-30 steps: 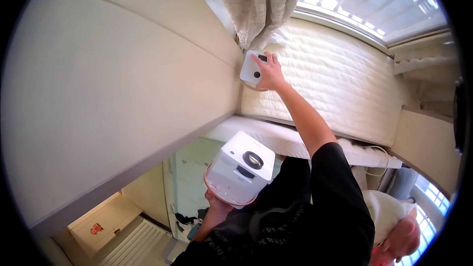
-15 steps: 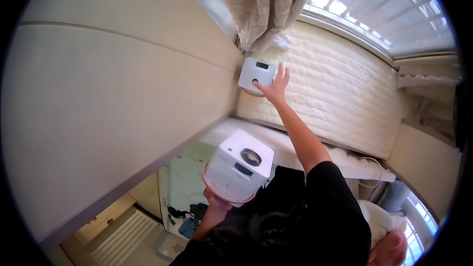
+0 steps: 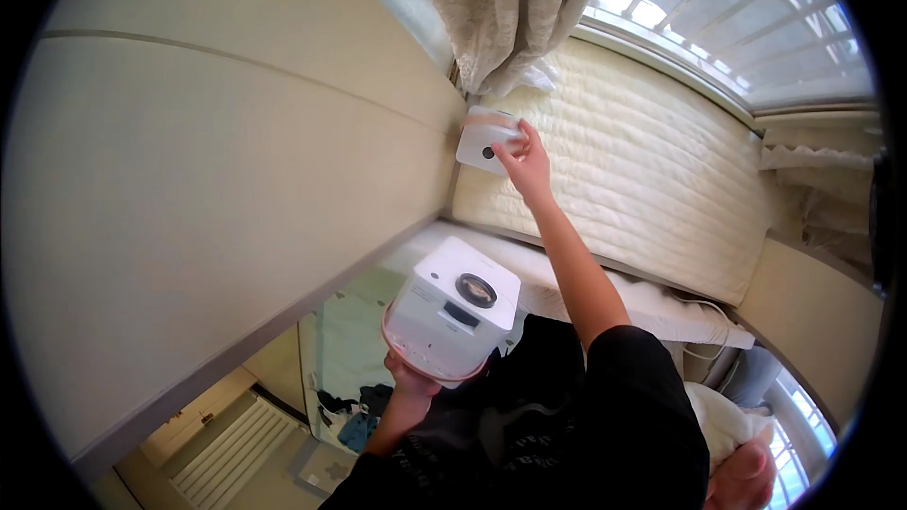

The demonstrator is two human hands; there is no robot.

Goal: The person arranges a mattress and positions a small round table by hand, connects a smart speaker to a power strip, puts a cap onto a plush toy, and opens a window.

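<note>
At twelve o'clock, where the panel (image 3: 236,179) meets the mattress (image 3: 652,189), the small box (image 3: 475,151) sits with a dark round spot on its white top. A pinkish strip (image 3: 491,120) crosses its far side. From four o'clock the right hand (image 3: 529,162) reaches to the box's right edge, thumb and fingers bent and apart, the fingertips at the strip's right end; whether they pinch it I cannot tell. Toward six o'clock is the big box (image 3: 439,316), white, tilted, with a dark ring on top, a dark slot in its side and a pink rim below. The left hand (image 3: 411,382) grips it from beneath at seven o'clock, fingers partly hidden. Clothes (image 3: 359,427) lie farther down at seven, the curtain (image 3: 515,19) hangs near twelve, and the window (image 3: 727,28) is between one and two.
</note>
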